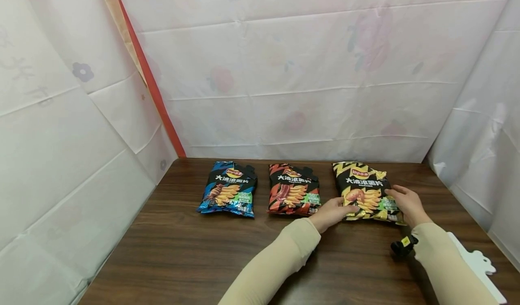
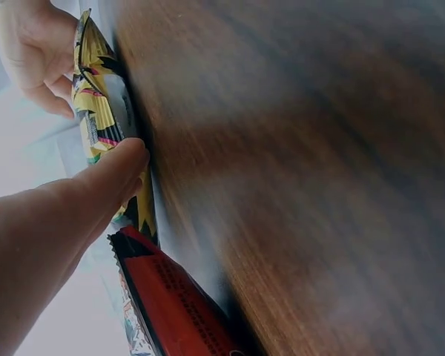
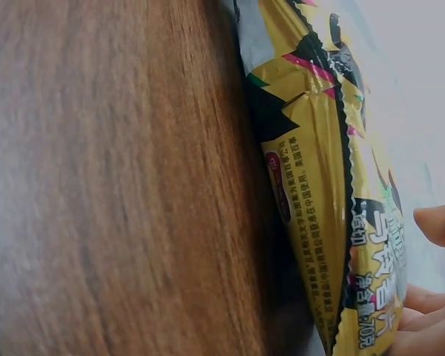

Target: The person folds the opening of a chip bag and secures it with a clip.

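A yellow and black chip bag lies on the brown table, the rightmost of three in a row. My left hand touches its lower left corner; in the left wrist view the straight thumb lies along the bag's edge. At the opposite side, my right hand has its fingertips right at the edge. The right wrist view shows that thumb apart from the yellow bag, with the fingers beside it. A red chip bag lies just left of my left hand.
Farther left lies a blue chip bag. A white clip-shaped board lies at the right, partly under my right sleeve. Pale patterned sheets wall off the back and both sides of the table.
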Motion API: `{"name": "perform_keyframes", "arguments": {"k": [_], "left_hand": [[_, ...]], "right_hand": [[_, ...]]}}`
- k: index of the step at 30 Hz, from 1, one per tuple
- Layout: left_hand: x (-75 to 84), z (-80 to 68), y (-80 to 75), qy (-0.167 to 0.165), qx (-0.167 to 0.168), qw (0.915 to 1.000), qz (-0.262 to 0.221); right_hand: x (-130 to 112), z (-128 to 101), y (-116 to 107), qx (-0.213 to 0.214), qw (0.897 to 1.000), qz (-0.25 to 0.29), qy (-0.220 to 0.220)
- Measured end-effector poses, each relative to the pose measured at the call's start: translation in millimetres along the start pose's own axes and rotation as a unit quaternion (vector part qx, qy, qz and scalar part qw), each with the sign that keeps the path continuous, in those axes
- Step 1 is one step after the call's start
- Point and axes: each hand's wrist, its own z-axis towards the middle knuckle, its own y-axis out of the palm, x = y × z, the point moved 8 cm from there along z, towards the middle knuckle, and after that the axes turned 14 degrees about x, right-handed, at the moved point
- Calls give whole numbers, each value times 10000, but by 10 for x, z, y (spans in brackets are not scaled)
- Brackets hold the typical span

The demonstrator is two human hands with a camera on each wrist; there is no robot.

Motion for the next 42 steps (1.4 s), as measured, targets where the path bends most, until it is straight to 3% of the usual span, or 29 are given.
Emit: {"name": "perform_keyframes", "arguments": {"k": [9, 16, 26, 42], "left_hand": [[-11, -45, -30, 107, 170, 9996, 218], [-27, -101, -38, 81, 62, 9998, 146], [-69, -149, -29, 86, 45, 9996, 266], [-52, -242, -99, 162, -58, 9998, 135]], "right_hand": [[9, 9, -41, 315, 9977, 559, 197], [-36, -77, -79, 350, 9932, 1062, 326], [-12, -93, -89, 428, 9905, 1177, 561], [-7, -165, -58, 382, 9887, 1387, 432]]}}
